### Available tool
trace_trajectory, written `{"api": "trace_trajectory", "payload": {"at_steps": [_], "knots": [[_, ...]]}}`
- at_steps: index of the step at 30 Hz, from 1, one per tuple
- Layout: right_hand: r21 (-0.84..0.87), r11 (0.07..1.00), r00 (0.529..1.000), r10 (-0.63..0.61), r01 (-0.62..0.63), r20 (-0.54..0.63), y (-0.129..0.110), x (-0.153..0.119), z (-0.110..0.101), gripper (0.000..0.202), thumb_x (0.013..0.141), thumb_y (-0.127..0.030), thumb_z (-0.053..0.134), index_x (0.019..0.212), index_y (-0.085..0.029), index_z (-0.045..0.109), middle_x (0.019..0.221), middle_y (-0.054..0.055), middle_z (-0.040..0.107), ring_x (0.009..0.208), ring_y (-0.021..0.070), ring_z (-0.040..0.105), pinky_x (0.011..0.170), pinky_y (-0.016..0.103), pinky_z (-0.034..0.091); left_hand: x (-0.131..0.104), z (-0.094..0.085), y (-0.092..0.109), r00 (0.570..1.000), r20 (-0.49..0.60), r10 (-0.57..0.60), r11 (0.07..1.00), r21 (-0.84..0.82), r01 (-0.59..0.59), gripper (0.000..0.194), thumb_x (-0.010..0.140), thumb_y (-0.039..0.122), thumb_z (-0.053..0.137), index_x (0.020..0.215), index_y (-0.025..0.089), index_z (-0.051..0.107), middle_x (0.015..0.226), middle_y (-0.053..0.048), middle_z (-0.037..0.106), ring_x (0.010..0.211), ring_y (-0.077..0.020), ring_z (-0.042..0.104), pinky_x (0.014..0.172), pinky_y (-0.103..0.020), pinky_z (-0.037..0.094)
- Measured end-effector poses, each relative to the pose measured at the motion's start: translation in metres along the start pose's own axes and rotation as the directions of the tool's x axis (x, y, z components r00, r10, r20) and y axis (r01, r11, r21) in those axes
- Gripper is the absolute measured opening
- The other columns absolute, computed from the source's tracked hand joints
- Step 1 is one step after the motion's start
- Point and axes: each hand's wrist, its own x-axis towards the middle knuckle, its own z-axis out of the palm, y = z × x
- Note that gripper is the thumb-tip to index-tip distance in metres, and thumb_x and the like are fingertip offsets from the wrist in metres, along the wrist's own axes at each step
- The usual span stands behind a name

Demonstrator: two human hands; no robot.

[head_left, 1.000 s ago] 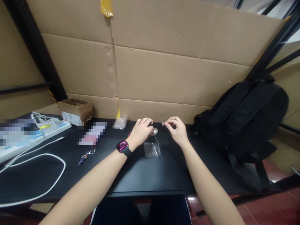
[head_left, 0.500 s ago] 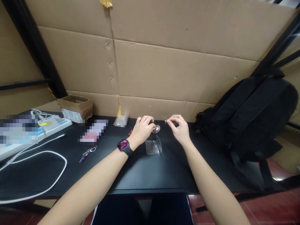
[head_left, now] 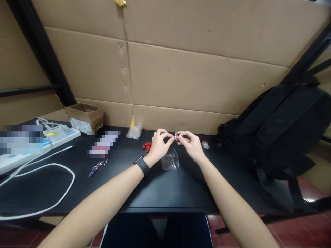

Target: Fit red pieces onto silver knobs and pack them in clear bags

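Note:
My left hand [head_left: 161,143] and my right hand [head_left: 191,144] meet above the middle of the black table. Between their fingertips is a small clear disc, apparently a suction cup [head_left: 177,137], seen nearly edge-on. Both hands pinch at it, the left from one side and the right from the other. Bits of red show at the fingers, partly hidden. A pile of small red plastic pieces [head_left: 147,147] lies left of my left hand. Below the hands rests a clear plastic bag [head_left: 169,162]. Another clear suction cup [head_left: 205,144] lies right of my right hand.
A black backpack [head_left: 279,131] fills the right end of the table [head_left: 168,196]. On the left are a keychain [head_left: 95,169], a white cable [head_left: 72,179], a power strip [head_left: 64,137] and a cardboard box [head_left: 86,117]. Another clear packet [head_left: 133,132] lies near the cardboard wall [head_left: 181,79].
My hands have come together from apart, bringing the clear suction cup between their fingertips. The red pile and the second suction cup now show more plainly.

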Motion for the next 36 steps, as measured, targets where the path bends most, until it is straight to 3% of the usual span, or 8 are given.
{"api": "trace_trajectory", "payload": {"at_steps": [7, 11, 19, 21, 23, 25, 30, 36], "knots": [[0.192, 0.972, 0.987, 0.116, -0.136, 0.113, 0.003, -0.003, 0.001, 0.047, 0.083, -0.044, 0.075, 0.127, -0.028, 0.065, 0.122, 0.006, 0.067, 0.098, 0.0215, 0.074, 0.093, 0.046, 0.061, 0.001, -0.003, 0.002, 1.0, 0.007, -0.012, 0.997, 0.082, 0.011, 0.01, 0.09, 0.031, 0.068, 0.091, 0.025, 0.075, 0.108, -0.005, 0.059, 0.11, -0.0244, 0.056, 0.099, -0.045, 0.045], [0.224, 0.955, 0.977, 0.166, -0.193, 0.135, 0.005, -0.003, 0.001, 0.052, 0.08, -0.045, 0.078, 0.128, -0.026, 0.069, 0.122, 0.007, 0.067, 0.099, 0.023, 0.074, 0.097, 0.048, 0.06, 0.001, -0.002, 0.001, 1.0, 0.011, -0.009, 0.995, 0.095, 0.007, 0.009, 0.09, 0.031, 0.068, 0.091, 0.025, 0.075, 0.107, -0.005, 0.059, 0.109, -0.0236, 0.057, 0.098, -0.043, 0.045], [-0.036, 0.999, 0.993, -0.011, 0.015, 0.116, -0.001, -0.002, -0.009, 0.049, 0.077, -0.037, 0.08, 0.124, -0.025, 0.072, 0.121, 0.007, 0.066, 0.101, 0.02, 0.07, 0.096, 0.037, 0.058, 0.004, -0.015, 0.001, 0.99, 0.135, 0.042, 0.968, 0.24, -0.074, 0.014, 0.089, 0.027, 0.066, 0.099, 0.018, 0.066, 0.1, -0.007, 0.059, 0.096, -0.0232, 0.06, 0.088, -0.039, 0.049], [-0.157, 0.985, 0.987, -0.051, 0.076, 0.153, -0.007, -0.001, -0.02, 0.049, 0.079, -0.037, 0.077, 0.126, -0.026, 0.07, 0.118, 0.007, 0.067, 0.096, 0.0187, 0.07, 0.09, 0.034, 0.06, 0.001, -0.025, 0.006, 0.925, 0.373, 0.078, 0.963, 0.212, -0.166, 0.009, 0.088, 0.026, 0.065, 0.093, 0.019, 0.063, 0.091, -0.005, 0.061, 0.087, -0.0214, 0.061, 0.082, -0.035, 0.05], [-0.294, 0.948, 0.974, -0.053, 0.118, 0.221, -0.014, 0.0, -0.034, 0.051, 0.078, -0.035, 0.077, 0.127, -0.026, 0.069, 0.114, 0.007, 0.07, 0.089, 0.0184, 0.07, 0.082, 0.033, 0.061, -0.007, -0.031, 0.012, 0.775, 0.61, 0.166, 0.953, 0.104, -0.285, 0.011, 0.087, 0.03, 0.066, 0.094, 0.021, 0.064, 0.092, -0.004, 0.062, 0.088, -0.0207, 0.062, 0.08, -0.032, 0.05], [-0.426, 0.892, 0.963, -0.035, 0.15, 0.266, -0.019, 0.0, -0.049, 0.049, 0.075, -0.034, 0.079, 0.123, -0.025, 0.072, 0.109, 0.008, 0.073, 0.081, 0.0184, 0.07, 0.075, 0.033, 0.061, -0.017, -0.031, 0.017, 0.69, 0.694, 0.205, 0.928, 0.086, -0.363, 0.023, 0.087, 0.033, 0.067, 0.108, 0.024, 0.065, 0.101, -0.005, 0.062, 0.092, -0.0218, 0.063, 0.082, -0.032, 0.05], [-0.584, 0.8, 0.947, 0.067, 0.137, 0.314, -0.027, -0.001, -0.073, 0.043, 0.07, -0.034, 0.082, 0.111, -0.023, 0.077, 0.087, 0.004, 0.076, 0.065, 0.0163, 0.065, 0.063, 0.029, 0.055, -0.036, -0.016, 0.015, 0.684, 0.707, 0.182, 0.823, 0.271, -0.499, 0.035, 0.097, 0.04, 0.054, 0.13, 0.035, 0.062, 0.105, -0.008, 0.059, 0.09, -0.0248, 0.064, 0.083, -0.039, 0.049], [-0.673, 0.723, 0.871, 0.218, 0.158, 0.439, -0.027, -0.002, -0.066, 0.032, 0.06, -0.029, 0.085, 0.091, -0.025, 0.081, 0.065, -0.002, 0.072, 0.059, 0.0167, 0.065, 0.056, 0.025, 0.047, -0.031, -0.015, 0.001, 0.709, 0.671, 0.218, 0.818, 0.271, -0.507, 0.035, 0.093, 0.031, 0.062, 0.128, 0.039, 0.063, 0.113, -0.006, 0.062, 0.107, -0.0259, 0.062, 0.09, -0.037, 0.046]]}}
